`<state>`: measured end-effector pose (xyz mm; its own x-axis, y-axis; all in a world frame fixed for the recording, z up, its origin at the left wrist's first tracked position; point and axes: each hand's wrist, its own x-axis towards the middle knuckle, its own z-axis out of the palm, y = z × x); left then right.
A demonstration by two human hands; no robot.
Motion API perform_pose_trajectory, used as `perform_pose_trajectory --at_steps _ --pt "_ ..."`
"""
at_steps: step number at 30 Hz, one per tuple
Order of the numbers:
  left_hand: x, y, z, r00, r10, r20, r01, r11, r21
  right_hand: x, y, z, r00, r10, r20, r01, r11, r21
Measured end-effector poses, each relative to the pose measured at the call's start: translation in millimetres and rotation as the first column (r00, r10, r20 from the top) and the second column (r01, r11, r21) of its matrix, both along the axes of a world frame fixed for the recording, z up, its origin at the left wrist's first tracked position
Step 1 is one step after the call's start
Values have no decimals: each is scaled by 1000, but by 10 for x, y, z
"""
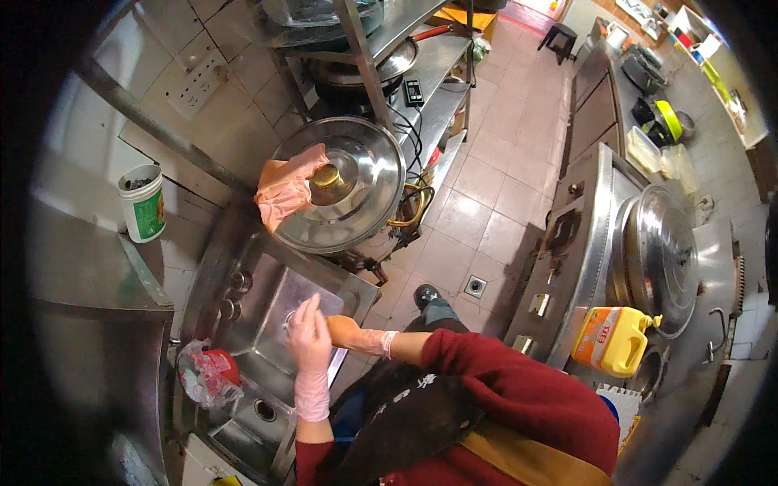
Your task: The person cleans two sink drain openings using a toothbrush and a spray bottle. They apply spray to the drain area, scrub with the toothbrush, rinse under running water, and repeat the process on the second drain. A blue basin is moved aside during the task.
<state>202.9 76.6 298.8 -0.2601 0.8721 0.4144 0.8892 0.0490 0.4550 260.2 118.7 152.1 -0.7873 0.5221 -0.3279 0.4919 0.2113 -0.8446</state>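
Observation:
My left hand (308,334), in a thin translucent glove, is over the stainless steel sink (267,322), its fingers close together and pointing away from me. Against its palm side rests my right hand (343,332), also gloved, with the cuff ending at the wrist. The left hand hides the right fingers, and whether anything lies between the two hands cannot be seen. Beyond them stands a large pot with a steel lid (371,200); a crumpled orange-pink cloth or sheet (285,185) lies beside its brass-coloured knob.
A red item in clear plastic (209,373) sits on the sink's left edge. A white-and-green tub (143,203) stands at the left. Steel shelving (419,73) rises beyond the pot. Across the tiled floor (480,182), a yellow jug (614,340) and a lidded pot (662,261) occupy the steel counter.

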Motion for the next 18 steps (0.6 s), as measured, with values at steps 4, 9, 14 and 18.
perform_pose_trajectory --at_steps 4,9,14,18 --pt "379 661 16 981 -83 -174 61 990 -124 232 66 -57 957 48 -287 -13 993 121" --pt "485 1611 -73 879 -255 -403 112 932 -344 461 268 138 977 146 -153 -143 989 31" --pt "309 1811 -203 754 -413 -511 135 858 -496 661 464 296 992 118 -45 -122 986 -110" --pt "261 1815 -73 755 -473 -454 325 872 -367 727 551 273 987 129 -92 -140 983 -120"
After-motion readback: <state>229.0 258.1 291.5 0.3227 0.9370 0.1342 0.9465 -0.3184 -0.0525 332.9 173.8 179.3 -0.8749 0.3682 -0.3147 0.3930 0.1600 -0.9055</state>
